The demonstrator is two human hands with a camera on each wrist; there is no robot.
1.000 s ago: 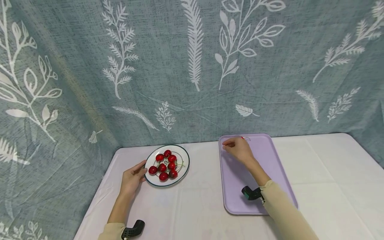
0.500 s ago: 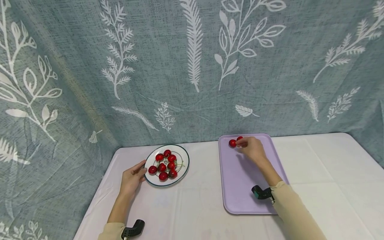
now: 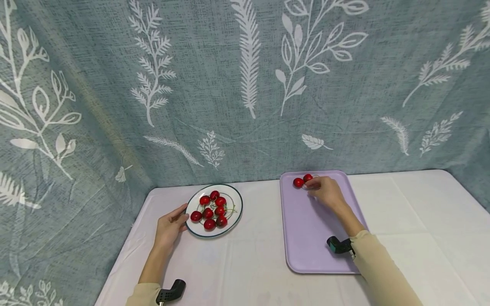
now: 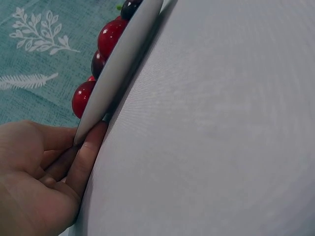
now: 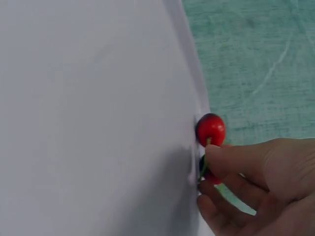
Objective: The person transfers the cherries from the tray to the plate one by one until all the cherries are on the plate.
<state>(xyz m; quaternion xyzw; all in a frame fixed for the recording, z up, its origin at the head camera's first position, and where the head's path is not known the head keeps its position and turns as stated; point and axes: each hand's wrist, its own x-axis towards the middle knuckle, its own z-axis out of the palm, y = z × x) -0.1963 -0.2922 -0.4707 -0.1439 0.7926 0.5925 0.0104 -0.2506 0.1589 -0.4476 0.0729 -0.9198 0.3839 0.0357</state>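
My left hand (image 3: 168, 227) grips the left rim of a white plate (image 3: 234, 221) with a dark edge, thumb on top and fingers beneath in the left wrist view. Several red cherries (image 3: 208, 213) with green stems lie on it. At the far left corner of a lilac tray (image 3: 306, 238) sits a red cherry (image 3: 298, 182), with a second cherry (image 3: 308, 177) close behind it. My right hand (image 3: 327, 191) reaches in from the right, its thumb and fingers pinching at the green stem (image 5: 204, 167) of the nearer cherry. The hand partly covers the second cherry in the right wrist view.
A white cloth (image 3: 252, 255) covers the table. Behind it hangs a blue-green curtain (image 3: 214, 85) with white leaf prints, close to the far edges of plate and tray. The tray has a low raised rim.
My right hand has drawn right and slightly back from the tray's far left corner, uncovering the two cherries there. My left hand and the plate stay in place.
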